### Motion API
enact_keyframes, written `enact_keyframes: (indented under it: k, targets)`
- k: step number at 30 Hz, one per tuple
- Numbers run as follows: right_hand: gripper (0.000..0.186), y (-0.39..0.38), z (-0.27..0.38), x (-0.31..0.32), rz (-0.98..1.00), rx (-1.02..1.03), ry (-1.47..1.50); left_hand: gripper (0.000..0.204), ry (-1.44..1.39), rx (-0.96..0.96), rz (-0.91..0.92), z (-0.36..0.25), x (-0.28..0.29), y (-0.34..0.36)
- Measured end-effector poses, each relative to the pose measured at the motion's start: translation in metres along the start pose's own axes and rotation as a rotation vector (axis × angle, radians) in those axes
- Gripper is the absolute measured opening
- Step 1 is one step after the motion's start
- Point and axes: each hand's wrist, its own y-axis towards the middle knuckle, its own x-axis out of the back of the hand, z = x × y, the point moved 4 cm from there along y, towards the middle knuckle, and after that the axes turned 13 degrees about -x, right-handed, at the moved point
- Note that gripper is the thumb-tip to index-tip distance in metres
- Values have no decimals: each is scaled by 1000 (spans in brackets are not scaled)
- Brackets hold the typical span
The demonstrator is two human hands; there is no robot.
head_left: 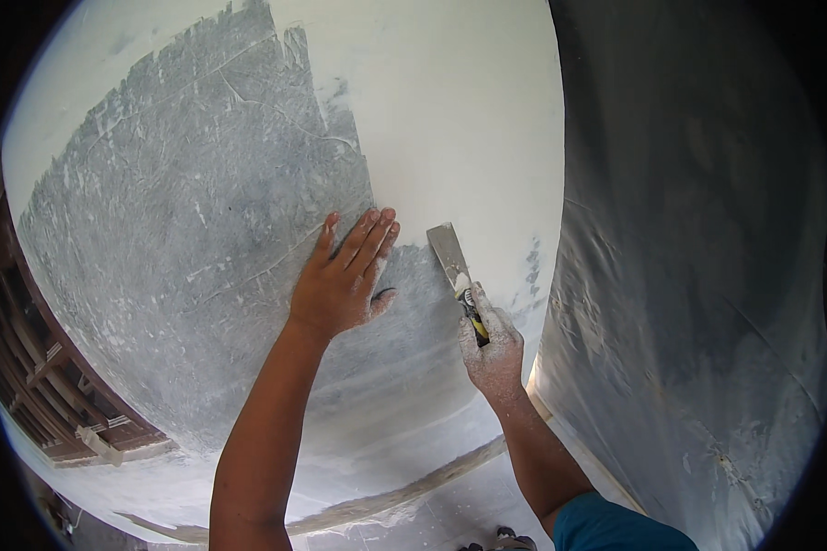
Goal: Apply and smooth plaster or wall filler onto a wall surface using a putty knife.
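My left hand (pixel 345 271) lies open against the wall, its fingers stretched upward and whitened with dust at the tips. It rests on the bare grey patch (pixel 202 184), where the white layer is gone and streaks and torn edges show. My right hand (pixel 496 349), coated in white powder, is wrapped round the black and yellow handle of a putty knife (pixel 447 253). The flat metal blade points up and left, at the border between the grey patch and the white coating (pixel 450 119). White material clings near the base of the blade.
A grey plastic sheet (pixel 680 303) hangs along the right side. At the lower left is a brown window frame with bars (pixel 50 367). The wall's bottom edge (pixel 413 482) meets a pale, dusty floor (pixel 386 523); part of a shoe (pixel 515 542) shows at the lower edge.
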Motion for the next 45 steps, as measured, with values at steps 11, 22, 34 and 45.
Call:
enact_keyframes:
  k: [11,22,34,45]
  targets:
    - [53,5,4,-3,71,-142,-5,98,-1,-3,-1,1,2,-1]
    - [54,23,23,-3,61,-112,-24,96,-14,-1,7,2,3,-3]
    - [54,4,15,-10,18,-36,21,97,-9,-7,-6,2,2,-1]
    - [49,-8,20,-6,80,-136,14,98,-8,-7,-2,3,3,-3]
